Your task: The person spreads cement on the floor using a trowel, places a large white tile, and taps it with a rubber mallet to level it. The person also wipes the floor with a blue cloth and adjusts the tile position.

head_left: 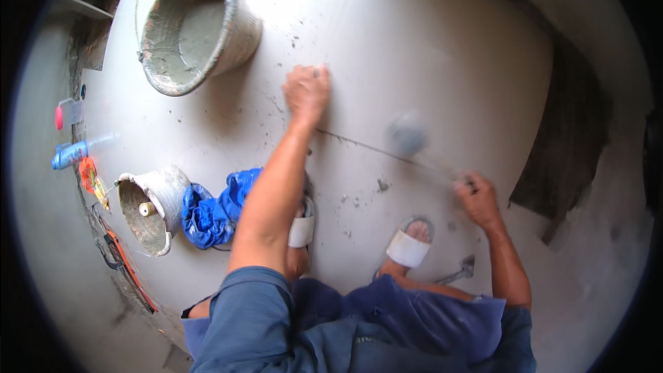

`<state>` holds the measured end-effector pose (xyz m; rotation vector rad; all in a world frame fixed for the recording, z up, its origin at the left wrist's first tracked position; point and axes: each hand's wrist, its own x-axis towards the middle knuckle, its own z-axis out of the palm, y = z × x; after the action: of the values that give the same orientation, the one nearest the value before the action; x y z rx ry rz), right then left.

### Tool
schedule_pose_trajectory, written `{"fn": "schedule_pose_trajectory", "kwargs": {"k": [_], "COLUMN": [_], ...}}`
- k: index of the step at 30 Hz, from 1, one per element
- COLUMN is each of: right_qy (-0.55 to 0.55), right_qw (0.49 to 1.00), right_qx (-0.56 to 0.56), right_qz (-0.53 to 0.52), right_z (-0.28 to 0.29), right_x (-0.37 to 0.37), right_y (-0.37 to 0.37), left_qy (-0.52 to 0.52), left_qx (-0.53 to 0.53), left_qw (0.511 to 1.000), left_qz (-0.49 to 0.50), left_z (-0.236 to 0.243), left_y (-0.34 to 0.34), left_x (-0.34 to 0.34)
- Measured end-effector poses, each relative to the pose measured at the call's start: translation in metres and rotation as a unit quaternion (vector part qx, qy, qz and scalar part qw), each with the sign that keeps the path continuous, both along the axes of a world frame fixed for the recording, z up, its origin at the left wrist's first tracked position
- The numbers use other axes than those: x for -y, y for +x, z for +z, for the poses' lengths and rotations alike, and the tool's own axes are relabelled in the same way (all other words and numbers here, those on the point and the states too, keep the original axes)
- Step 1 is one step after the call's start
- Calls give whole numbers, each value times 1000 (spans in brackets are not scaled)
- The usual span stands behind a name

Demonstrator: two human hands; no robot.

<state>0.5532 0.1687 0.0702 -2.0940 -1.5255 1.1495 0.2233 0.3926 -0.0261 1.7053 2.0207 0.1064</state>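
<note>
My right hand [478, 199] is closed round the pale handle of a mallet [407, 135]. The mallet's grey head is smeared by motion above a light floor tile [442, 62]. Farther off and to the left, my left hand [306, 92] is closed, its knuckles over the tiles. What it holds, if anything, is hidden. A thin dark joint [366, 146] between tiles runs from near my left wrist toward the right hand. Crumbs of mortar [382, 184] lie scattered near it.
A big bucket [238, 34] with wet grey mortar stands far left. Nearer are a smaller tipped bucket [166, 197] and a blue plastic bag [207, 215]. Bottles [70, 155] and an orange-edged tool [128, 269] line the left wall. Dark bare ground [566, 138] borders the tiles rightward.
</note>
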Motion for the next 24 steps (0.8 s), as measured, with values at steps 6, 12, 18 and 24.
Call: {"fn": "schedule_pose_trajectory", "kwargs": {"k": [6,12,18,24], "right_qy": [21,86,-15,-126], "right_qw": [952,929,922,906], "right_qx": [-83,-88,-92,-56], "right_qz": [-294,-348,-376,-399], "right_z": [50,42,26,64], "right_x": [-148,-165,-57,40], "right_y": [43,53,51,49], "left_qy": [145,144,288,313], "left_qx": [-51,-71,-32,13], "left_qw": [984,978,922,850], "left_qz": [-88,-134,-256,-423], "left_z": [-28,-34,-41,-43], "left_y": [80,73,104,182], "left_x": [-10,-25,-203,-305]}}
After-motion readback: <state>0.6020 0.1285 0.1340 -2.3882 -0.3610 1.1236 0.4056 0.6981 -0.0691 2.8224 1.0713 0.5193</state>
